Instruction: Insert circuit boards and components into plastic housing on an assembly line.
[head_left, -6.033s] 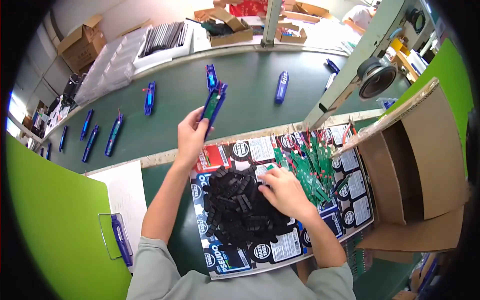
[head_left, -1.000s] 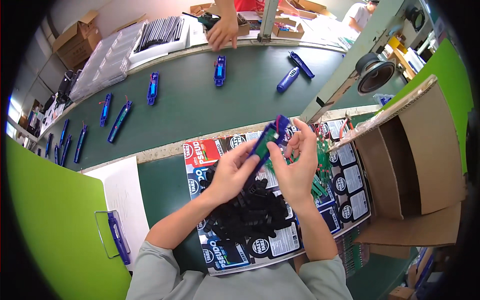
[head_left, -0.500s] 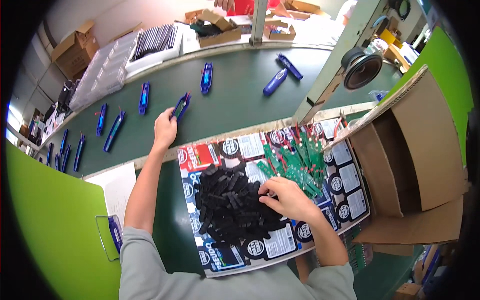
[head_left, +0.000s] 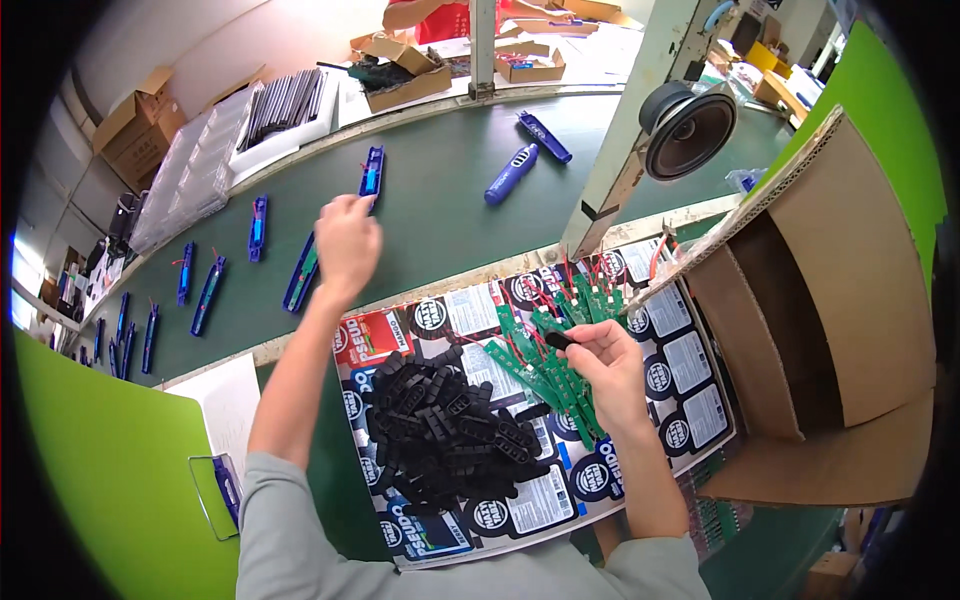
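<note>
My left hand (head_left: pixel 348 245) reaches over the green belt, its fingers closed at the lower end of a blue casing half (head_left: pixel 373 172). That end is hidden behind the hand. Just below lies another blue casing half (head_left: pixel 302 272) with a green circuit board inside, apart from the fingers. My right hand (head_left: pixel 612 372) pinches a small black plastic part (head_left: pixel 560 340) between thumb and fingers. It hovers above a heap of green circuit boards (head_left: pixel 545 375) with red wires. Left of that heap is a pile of black plastic parts (head_left: pixel 445 430) on the printed cardboard sheet (head_left: pixel 690 375).
Several blue casing halves (head_left: pixel 207 295) line the belt (head_left: pixel 430 220) to the left; two blue casings (head_left: pixel 512 175) lie farther right. A post with a speaker (head_left: pixel 690 130) rises ahead. An open cardboard box (head_left: pixel 800 330) stands right. Across the belt is another person's arm (head_left: pixel 410 14).
My left hand has let go of the casing half it held and moved to another one. My right hand has lifted a black part from the pile and moved right, over the boards.
</note>
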